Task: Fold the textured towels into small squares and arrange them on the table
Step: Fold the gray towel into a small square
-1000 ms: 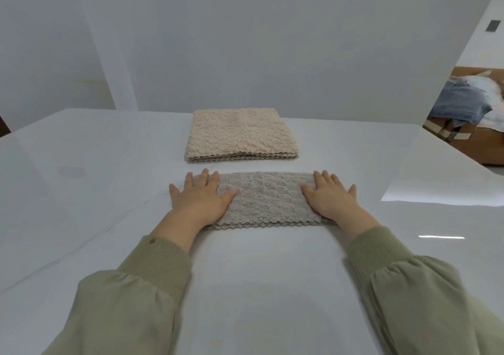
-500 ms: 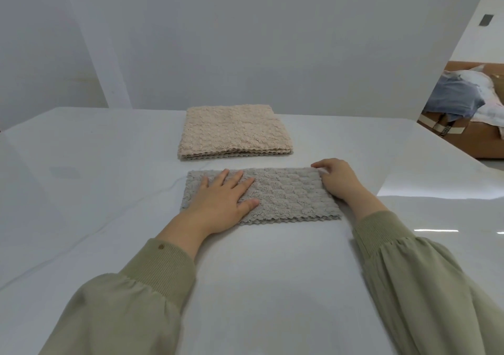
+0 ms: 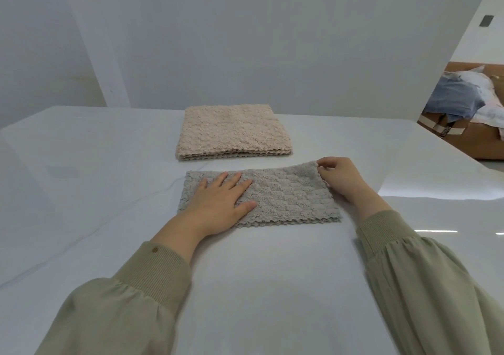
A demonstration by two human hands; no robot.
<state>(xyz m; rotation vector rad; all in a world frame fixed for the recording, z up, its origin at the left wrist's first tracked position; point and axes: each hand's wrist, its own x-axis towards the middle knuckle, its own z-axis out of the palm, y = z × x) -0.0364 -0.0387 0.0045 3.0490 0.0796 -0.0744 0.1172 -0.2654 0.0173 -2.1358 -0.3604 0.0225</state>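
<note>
One cardboard box in the head view, standing off the table past its right edge. It holds a loose heap of clothes, with blue fabric on the left of the heap and white on the right. I cannot read the printing on the tape bands across the box front.

Surface: white glossy table, with glare patches along the right edge. A plain pale grey wall rises behind the far edge.

Beige towel: at the middle of the far edge, folded flat into a near-square. Several layers show as zigzag hems stacked along its near side. The pile is knobbly.

Grey towel: just nearer than the beige one, and a narrow strip of bare table shows between them. It is folded into a wide band running left to right, with a scalloped hem along the near side and a scale-like raised pattern.

Left hand: flat on the left half of the grey towel, fingers straight and slightly spread, palm down.

Right hand: fingers curled, pinching the far right corner of the grey towel. That corner is raised a little off the table, while the rest of the towel lies flat.

Both sleeves are olive green with ribbed cuffs.
</note>
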